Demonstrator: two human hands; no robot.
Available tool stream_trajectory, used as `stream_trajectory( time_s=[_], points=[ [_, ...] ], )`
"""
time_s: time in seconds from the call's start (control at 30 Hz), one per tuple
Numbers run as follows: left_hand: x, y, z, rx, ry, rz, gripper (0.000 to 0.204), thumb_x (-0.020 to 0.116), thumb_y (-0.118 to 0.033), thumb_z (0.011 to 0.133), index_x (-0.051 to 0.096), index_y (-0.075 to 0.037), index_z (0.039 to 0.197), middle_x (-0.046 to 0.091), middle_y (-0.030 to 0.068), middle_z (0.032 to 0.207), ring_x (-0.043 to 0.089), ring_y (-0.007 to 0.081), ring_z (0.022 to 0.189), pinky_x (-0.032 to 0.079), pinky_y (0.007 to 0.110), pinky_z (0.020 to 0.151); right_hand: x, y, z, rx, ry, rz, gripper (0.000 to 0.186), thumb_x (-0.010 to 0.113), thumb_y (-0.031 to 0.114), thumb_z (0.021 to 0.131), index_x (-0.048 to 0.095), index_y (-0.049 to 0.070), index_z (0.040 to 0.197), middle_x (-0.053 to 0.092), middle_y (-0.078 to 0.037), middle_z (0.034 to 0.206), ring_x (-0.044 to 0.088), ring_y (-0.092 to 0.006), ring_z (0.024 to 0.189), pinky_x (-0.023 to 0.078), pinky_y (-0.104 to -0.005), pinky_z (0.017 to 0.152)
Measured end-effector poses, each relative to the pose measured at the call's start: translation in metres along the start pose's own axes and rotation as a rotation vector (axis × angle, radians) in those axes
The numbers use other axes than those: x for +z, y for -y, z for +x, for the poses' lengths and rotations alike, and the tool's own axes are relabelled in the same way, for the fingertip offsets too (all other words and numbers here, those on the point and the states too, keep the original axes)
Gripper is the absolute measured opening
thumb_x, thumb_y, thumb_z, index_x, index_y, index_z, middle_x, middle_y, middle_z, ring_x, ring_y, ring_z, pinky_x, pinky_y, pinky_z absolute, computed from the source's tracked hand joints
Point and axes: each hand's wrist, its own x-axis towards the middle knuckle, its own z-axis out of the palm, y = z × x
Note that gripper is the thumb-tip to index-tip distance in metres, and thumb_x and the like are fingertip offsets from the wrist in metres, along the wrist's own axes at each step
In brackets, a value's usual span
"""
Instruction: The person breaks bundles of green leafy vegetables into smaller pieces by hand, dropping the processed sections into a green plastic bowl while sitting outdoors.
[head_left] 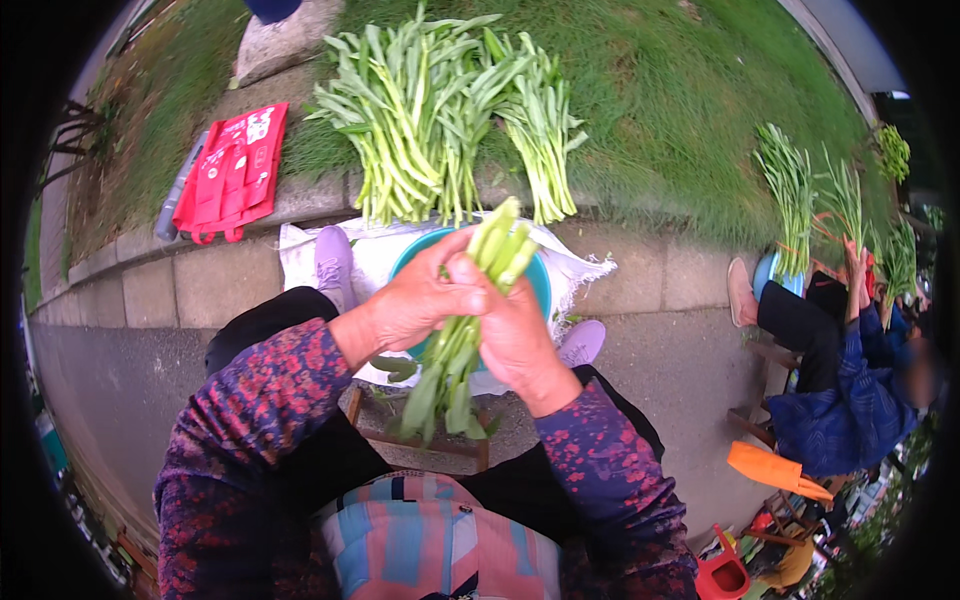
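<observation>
A bunch of leafy green stalks (462, 345) is held in front of me, thick pale cut ends up and away, leaves hanging toward my lap. My left hand (420, 295) is closed on the bunch from the left, its fingers over the stalks. From the right, my right hand (515, 335) wraps the same bunch, and the two hands touch. Below them is a turquoise basin (541, 290), mostly hidden by my hands. It sits on a white woven sack (300, 255) with frayed edges, between my purple shoes (333, 262).
Large piles of the same stalks (400, 130) and a smaller pile (540, 140) lie on the grass by the kerb. A red bag (235, 170) rests to their left. At right, a person in blue (840, 410) sits near more upright bunches (790, 200) and a blue basin (768, 272).
</observation>
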Motion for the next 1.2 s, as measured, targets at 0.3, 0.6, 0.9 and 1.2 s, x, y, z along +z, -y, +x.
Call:
stream_trajectory(
  time_s=[0.3,0.6,0.9,1.2],
  points=[
    [-0.026,0.018,-0.006,-0.204,0.066,0.003,0.100,0.080,-0.046,0.064,0.029,-0.006,0.139,0.051,0.0129,0.121,0.053,0.0276,0.111,0.041,0.040,0.097,0.002,-0.026,-0.006,-0.058,-0.076,-0.185,0.031,0.059,0.033,0.091,0.059,0.003,0.098,0.058,0.001,0.087,0.052,-0.0058,0.079,0.044,-0.0243,0.072],
    [-0.023,0.019,-0.010,-0.230,0.083,-0.123,0.082,0.081,-0.020,0.068,0.036,-0.007,0.135,0.051,0.0046,0.124,0.048,0.0167,0.117,0.036,0.033,0.101,-0.002,-0.005,-0.006,0.084,-0.015,-0.072,0.029,0.058,0.028,0.092,0.059,0.001,0.102,0.062,-0.006,0.092,0.059,-0.0116,0.085,0.048,-0.0260,0.077],
    [-0.003,-0.001,-0.004,-0.196,0.196,0.035,0.066,0.074,-0.010,0.077,0.038,-0.004,0.132,0.054,0.0061,0.118,0.053,0.0151,0.107,0.041,0.030,0.096,-0.022,0.016,0.004,-0.235,-0.024,-0.835,0.036,0.063,0.042,0.082,0.069,0.009,0.094,0.062,-0.004,0.093,0.047,-0.0252,0.103,0.031,-0.0395,0.095],
    [-0.004,-0.003,-0.002,-0.282,0.168,0.100,0.023,0.056,-0.016,0.092,0.056,0.000,0.109,0.064,0.0076,0.093,0.061,0.0151,0.082,0.050,0.029,0.077,-0.019,0.042,0.005,0.121,0.037,-0.359,0.043,0.066,0.033,0.086,0.055,-0.001,0.109,0.060,-0.005,0.083,0.051,-0.0082,0.051,0.044,-0.0224,0.043]
  ],
)
